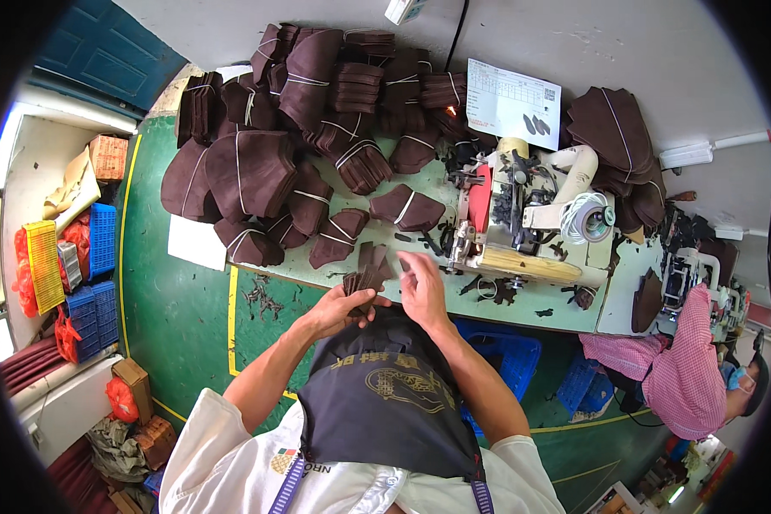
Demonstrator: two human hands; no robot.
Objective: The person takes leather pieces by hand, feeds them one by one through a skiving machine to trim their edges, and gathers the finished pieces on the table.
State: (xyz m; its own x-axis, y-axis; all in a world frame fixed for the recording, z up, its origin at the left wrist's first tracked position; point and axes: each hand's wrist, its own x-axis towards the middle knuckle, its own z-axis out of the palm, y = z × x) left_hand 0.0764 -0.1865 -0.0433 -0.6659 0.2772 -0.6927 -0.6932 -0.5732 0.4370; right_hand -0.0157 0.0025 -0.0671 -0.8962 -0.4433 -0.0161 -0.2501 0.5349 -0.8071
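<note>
In my left hand (344, 312) is a small fanned bundle of narrow dark brown leather pieces (370, 272), held near the table's front edge, above my apron. The fingers and thumb are closed round the bundle's lower end, and the upper ends spread apart. Just right of the bundle is my right hand (423, 293), its fingers bent and the thumb apart from the forefinger. Slight blur hides whether its fingertips touch a piece. Beyond both hands lie tied bundles of brown leather pieces, the nearest being one (337, 237) and another (408, 208).
A skiving-type machine (522, 201) stands right of my hands, with dark scraps round it. Piled leather bundles (250, 171) cover the table's back left. A printed sheet (514, 103) leans behind the machine. At the far right sits a co-worker in a checked pink top (681, 368). Blue crates (92, 313) stand left.
</note>
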